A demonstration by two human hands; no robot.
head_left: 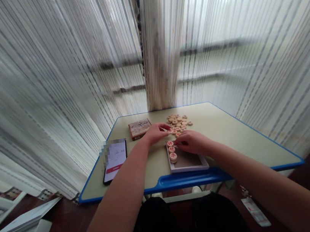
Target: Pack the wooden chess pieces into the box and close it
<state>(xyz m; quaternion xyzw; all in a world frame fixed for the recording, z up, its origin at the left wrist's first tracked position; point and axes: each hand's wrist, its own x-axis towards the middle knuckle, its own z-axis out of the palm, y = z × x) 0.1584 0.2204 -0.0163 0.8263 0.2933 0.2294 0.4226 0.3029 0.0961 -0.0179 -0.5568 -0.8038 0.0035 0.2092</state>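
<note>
I see the left hand [159, 131] with fingertips at the near-left edge of the loose pile of round pieces [179, 119]; I cannot tell whether it grips one. The right hand [190, 141] has curled fingers over the tray [191, 167], just beside the row of pieces [172, 155]; whether it pinches something is hidden from me. I judge the step is laying pieces into the tray, and the next move calls for a precise fingertip placement. The pile lies at 2 o'clock from the left hand, the row at 8 o'clock from the right. From the tray, the printed box [140, 127] sits at 10 o'clock, the phone [116, 156] at 9, all on the table [241, 138].
</note>
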